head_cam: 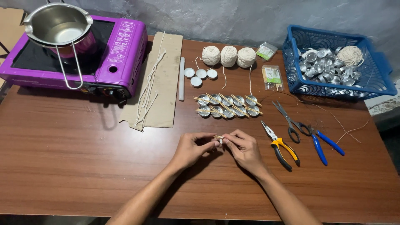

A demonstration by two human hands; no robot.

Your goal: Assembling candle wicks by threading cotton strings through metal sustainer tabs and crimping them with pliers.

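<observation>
Hands meet at the middle of the wooden desk point(83, 166): left hand point(192, 148) and right hand point(243, 148) both pinch a small wooden stick point(218, 137) with a tiny pale piece under it, fingertips touching, held just above the desk surface. Bare wood lies all around the hands, wide open to the left and toward the near edge; forearms cross that near edge at the bottom. Just beyond the hands, two rows of small metal cups point(227, 106) with sticks laid across them. To the right, close by, yellow-handled pliers point(280, 146), scissors point(290, 122) and blue-handled pliers point(321, 143), tight room on that side. Far right, a blue basket point(375, 71) of empty metal cups plus a twine ball sits near the right desk edge, partly overhanging. Back centre: three twine balls point(228, 56), four white discs point(200, 75), a white rod point(181, 78), two small packets point(272, 77). Left of those, a cardboard sheet point(164, 83) with cut string lengths point(148, 91). Back left corner, a purple portable stove point(104, 54) carrying a steel pot point(58, 25), its wire handle pointing toward the near side.
</observation>
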